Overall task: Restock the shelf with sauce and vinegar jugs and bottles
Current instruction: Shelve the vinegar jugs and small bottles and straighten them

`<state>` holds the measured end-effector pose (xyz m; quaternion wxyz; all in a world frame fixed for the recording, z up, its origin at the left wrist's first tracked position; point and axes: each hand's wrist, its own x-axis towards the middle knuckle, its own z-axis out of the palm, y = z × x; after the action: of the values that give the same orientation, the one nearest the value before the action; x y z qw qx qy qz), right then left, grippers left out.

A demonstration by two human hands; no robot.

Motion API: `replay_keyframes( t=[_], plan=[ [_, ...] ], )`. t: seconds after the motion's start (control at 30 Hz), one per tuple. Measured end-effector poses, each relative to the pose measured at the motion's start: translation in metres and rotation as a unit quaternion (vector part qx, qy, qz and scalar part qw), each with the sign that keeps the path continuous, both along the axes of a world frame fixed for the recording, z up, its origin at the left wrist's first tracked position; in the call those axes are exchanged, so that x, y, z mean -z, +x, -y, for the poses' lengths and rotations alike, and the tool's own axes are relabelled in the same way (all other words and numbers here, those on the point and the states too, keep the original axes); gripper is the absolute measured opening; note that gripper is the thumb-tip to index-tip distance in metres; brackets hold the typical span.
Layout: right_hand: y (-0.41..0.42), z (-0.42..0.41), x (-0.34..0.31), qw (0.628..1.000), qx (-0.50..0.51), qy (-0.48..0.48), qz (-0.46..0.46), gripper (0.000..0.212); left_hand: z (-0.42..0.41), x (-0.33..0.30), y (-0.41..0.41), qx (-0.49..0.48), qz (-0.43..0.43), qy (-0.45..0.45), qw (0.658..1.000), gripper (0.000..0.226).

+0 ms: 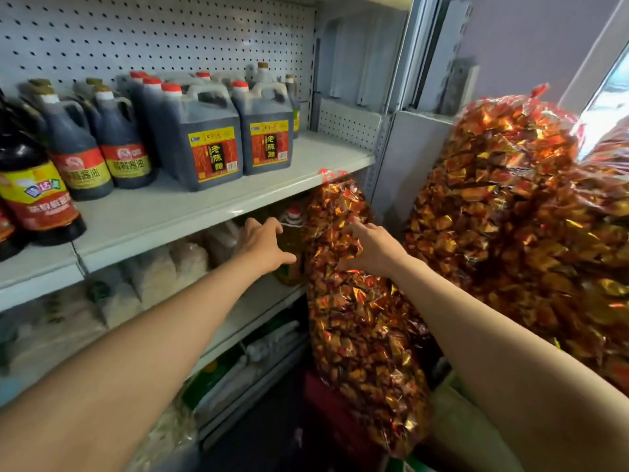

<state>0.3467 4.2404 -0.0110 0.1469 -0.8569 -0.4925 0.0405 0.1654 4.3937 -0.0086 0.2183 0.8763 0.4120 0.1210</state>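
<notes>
My left hand (263, 245) reaches under the grey metal shelf board (211, 202), fingers spread and nearly straight, at a yellow-filled plastic bottle with a red cap (292, 233) on the shelf below; whether they touch it I cannot tell. My right hand (371, 248) lies on a tall clear plastic bag of crinkly red-and-gold foil-wrapped sweets (360, 335), fingers loosely spread on the wrap, their tips hard to make out. A second, bulkier bag of the same sweets (517, 212) stands to the right. On the upper board, before white pegboard, sit two square dark vinegar jugs with red caps and moulded handles (204, 144), labelled 老陈醋 on red and yellow. Left of them stand round-shouldered dark soy sauce jugs with red-and-yellow labels (98, 155); I read 酱油. At the far left a glossy dark bottle (34, 192) is cut off by the frame edge, its label too blurred to read. Pale bagged goods (153, 277) below are smeared.
</notes>
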Motion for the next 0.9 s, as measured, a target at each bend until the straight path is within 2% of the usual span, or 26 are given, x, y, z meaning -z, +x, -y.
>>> replay_keyframes(
  t=[0.2,0.4,0.7,0.9],
  plan=[
    [-0.042,0.027,0.054,0.995,0.066,-0.054,-0.049,0.077,0.006,0.051,-0.035,0.052,-0.057,-0.045,0.996,0.066],
    [-0.104,0.067,0.147,0.979,0.128,-0.097,-0.129,0.076,0.02,0.148,-0.081,0.086,-0.141,-0.128,0.978,0.064],
    [-0.194,0.161,0.327,0.912,0.229,-0.176,-0.291,0.063,0.082,0.327,-0.142,0.139,-0.22,-0.258,0.931,0.068],
    [-0.22,0.211,0.444,0.867,0.317,-0.15,-0.353,0.055,0.125,0.445,-0.159,0.133,-0.222,-0.333,0.907,0.062]
  ],
)
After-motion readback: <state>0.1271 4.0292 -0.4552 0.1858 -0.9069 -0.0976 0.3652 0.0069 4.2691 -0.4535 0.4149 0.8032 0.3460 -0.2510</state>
